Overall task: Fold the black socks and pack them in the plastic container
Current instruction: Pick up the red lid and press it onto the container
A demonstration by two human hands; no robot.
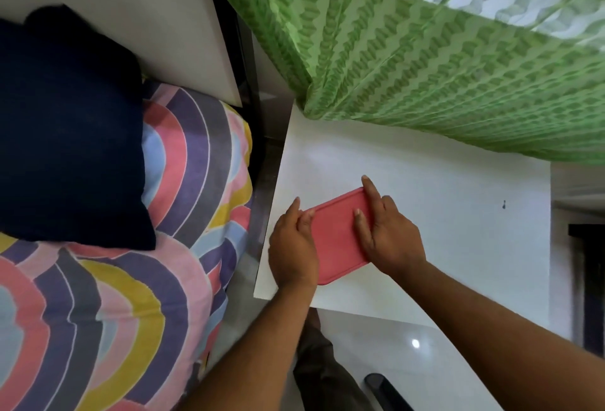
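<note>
Red plastic, smooth and matte, forms the lid [337,240] of the container on the white table [458,214]; only this lid shows, and whatever body or contents sit under it are hidden. It is a rounded rectangle whose long axis runs from the table's near edge up and slightly right toward the green curtain [442,66]. No socks can be made out anywhere.

Nearest the camera, 2 bare forearms reach in from the bottom edge, both cut off by the frame. Between them a dark trouser leg and a black object on the glossy floor are only partly visible and hard to identify.

On the lid's left long edge, the left hand [293,247] rests with its fingers curled loosely over the rim, covering that edge and the near left corner. On the lid's right side, the right hand [389,237] lies flat with fingers spread and extended, pressing down on the top; it grips nothing, and it hides the lid's right edge.

Left of the lid, past the table edge, a bed carries a cotton-looking sheet [131,279] printed with curved pink, purple, yellow and blue bands, and a dark navy pillow [65,132] lies on it.

Beyond the lid, the sheer curtain with its wavy pattern drapes onto the table's far edge, blurred at the top.
</note>
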